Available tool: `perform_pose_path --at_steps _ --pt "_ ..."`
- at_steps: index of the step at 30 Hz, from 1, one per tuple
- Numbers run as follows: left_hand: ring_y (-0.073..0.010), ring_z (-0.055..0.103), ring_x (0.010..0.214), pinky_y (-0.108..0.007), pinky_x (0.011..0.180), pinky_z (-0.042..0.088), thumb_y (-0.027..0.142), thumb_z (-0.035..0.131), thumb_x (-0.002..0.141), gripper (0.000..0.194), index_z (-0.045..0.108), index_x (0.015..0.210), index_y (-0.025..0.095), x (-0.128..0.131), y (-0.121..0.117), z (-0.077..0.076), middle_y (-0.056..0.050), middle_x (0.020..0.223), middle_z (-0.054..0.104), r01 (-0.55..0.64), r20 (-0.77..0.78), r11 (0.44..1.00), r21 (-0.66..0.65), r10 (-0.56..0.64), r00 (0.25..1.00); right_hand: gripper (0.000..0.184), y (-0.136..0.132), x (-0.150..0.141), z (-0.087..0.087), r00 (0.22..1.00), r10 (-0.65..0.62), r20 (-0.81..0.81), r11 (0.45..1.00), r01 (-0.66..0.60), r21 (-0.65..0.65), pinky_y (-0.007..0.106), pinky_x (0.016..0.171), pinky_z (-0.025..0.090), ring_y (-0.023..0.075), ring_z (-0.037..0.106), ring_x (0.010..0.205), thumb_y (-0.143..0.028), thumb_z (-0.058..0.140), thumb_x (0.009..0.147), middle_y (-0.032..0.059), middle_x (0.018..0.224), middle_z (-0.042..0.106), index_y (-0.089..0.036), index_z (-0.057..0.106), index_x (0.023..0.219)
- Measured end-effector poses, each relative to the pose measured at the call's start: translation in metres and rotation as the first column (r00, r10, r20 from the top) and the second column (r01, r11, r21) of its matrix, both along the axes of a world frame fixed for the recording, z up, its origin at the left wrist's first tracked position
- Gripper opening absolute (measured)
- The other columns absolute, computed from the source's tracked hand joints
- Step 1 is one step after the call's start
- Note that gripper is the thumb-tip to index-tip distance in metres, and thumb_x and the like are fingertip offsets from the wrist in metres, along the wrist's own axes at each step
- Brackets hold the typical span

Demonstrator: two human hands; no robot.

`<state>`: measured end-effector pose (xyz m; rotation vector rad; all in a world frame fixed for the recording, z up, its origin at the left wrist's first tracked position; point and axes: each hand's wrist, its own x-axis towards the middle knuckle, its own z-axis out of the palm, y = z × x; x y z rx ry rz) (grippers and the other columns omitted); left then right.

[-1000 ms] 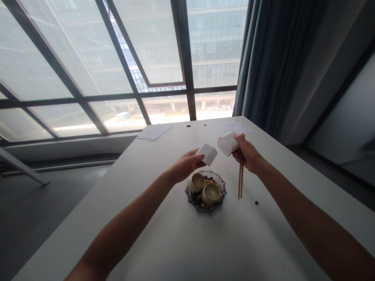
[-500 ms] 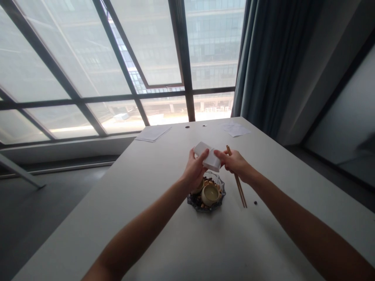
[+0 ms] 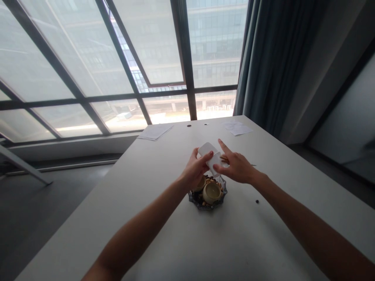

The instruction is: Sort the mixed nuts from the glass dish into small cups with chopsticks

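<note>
My left hand (image 3: 197, 168) grips a small white box (image 3: 208, 150), tilted above a scalloped dark glass bowl (image 3: 195, 201). My right hand (image 3: 238, 167) is at the box's right side, its thumb against the box and its index finger stretched out. Wooden chopsticks (image 3: 224, 158) lie crosswise in the right hand, mostly hidden by it; a thin end shows beyond the knuckles. Inside the bowl stand two beige cups (image 3: 211, 193), one partly behind my left hand, among nuts and dark pieces.
A small dark piece (image 3: 257, 201) lies on the white table (image 3: 164, 218), right of the bowl. Paper sheets (image 3: 155, 132) lie at the far left corner, and more papers (image 3: 238, 128) at the far right. Windows and a blue curtain (image 3: 260, 78) are behind the table.
The chopsticks have turned from pointing down to lying nearly level in my right hand. My right index finger has stretched out away from the box. The left hand still holds the box.
</note>
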<state>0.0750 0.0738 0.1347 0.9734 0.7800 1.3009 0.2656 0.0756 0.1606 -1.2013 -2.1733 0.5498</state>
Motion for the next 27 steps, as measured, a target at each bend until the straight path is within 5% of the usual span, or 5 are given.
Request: perform_pose_path --at_steps 7,12,17,20,27 --pt "-0.0224 0.074 0.094 -0.037 0.083 0.063 0.034 0.095 0.078 0.054 0.054 0.111 0.02 -0.016 -0.002 0.01 -0.009 0.112 0.069 0.195 -0.079 0.98 -0.042 -0.198 0.977 0.1 0.005 0.006 0.005 0.987 0.131 -0.088 0.987 -0.138 -0.079 0.031 0.068 0.046 0.0225 0.064 0.07 -0.048 0.079 0.081 0.0012 0.075 0.071 -0.015 0.039 0.166" --pt "-0.0221 0.073 0.097 -0.038 0.088 0.059 0.037 0.091 0.082 0.053 0.058 0.12 0.022 -0.027 0.02 0.013 -0.009 0.118 0.07 0.204 -0.194 0.978 -0.049 -0.21 0.958 0.091 0.027 0.008 -0.005 0.979 0.097 -0.179 0.988 -0.117 -0.102 0.028 0.064 0.045 0.0189 0.061 0.07 -0.053 0.08 0.08 0.0012 0.081 0.069 -0.015 0.051 0.158" --pt "-0.0155 0.069 0.081 -0.029 0.079 0.056 0.032 0.089 0.085 0.045 0.066 0.12 0.018 -0.037 0.048 -0.007 -0.004 0.098 0.071 0.191 -0.399 0.978 -0.086 -0.209 0.893 0.054 0.044 0.009 -0.032 0.991 0.061 -0.12 0.975 -0.085 -0.207 0.027 0.06 0.042 0.0179 0.059 0.07 -0.055 0.077 0.083 0.0039 0.084 0.071 -0.013 0.075 0.116" --pt "-0.019 0.071 0.088 -0.034 0.081 0.059 0.024 0.086 0.088 0.054 0.061 0.135 0.018 -0.047 0.057 -0.024 -0.006 0.107 0.072 0.224 -0.492 0.966 -0.132 -0.26 0.831 0.029 0.047 0.009 -0.051 0.99 0.126 -0.069 0.954 -0.14 -0.267 0.027 0.063 0.043 0.0177 0.061 0.07 -0.044 0.075 0.085 0.0037 0.082 0.074 -0.016 0.078 0.092" --pt "-0.0268 0.07 0.111 -0.047 0.093 0.062 0.033 0.069 0.103 0.036 0.063 0.135 0.017 -0.073 0.083 -0.042 -0.012 0.133 0.066 0.308 -0.66 0.928 -0.212 -0.368 0.655 0.031 0.054 0.005 -0.075 0.991 0.107 0.08 0.932 -0.071 -0.356 0.027 0.064 0.042 0.0188 0.062 0.071 -0.043 0.067 0.091 0.0046 0.077 0.073 -0.015 0.077 0.085"
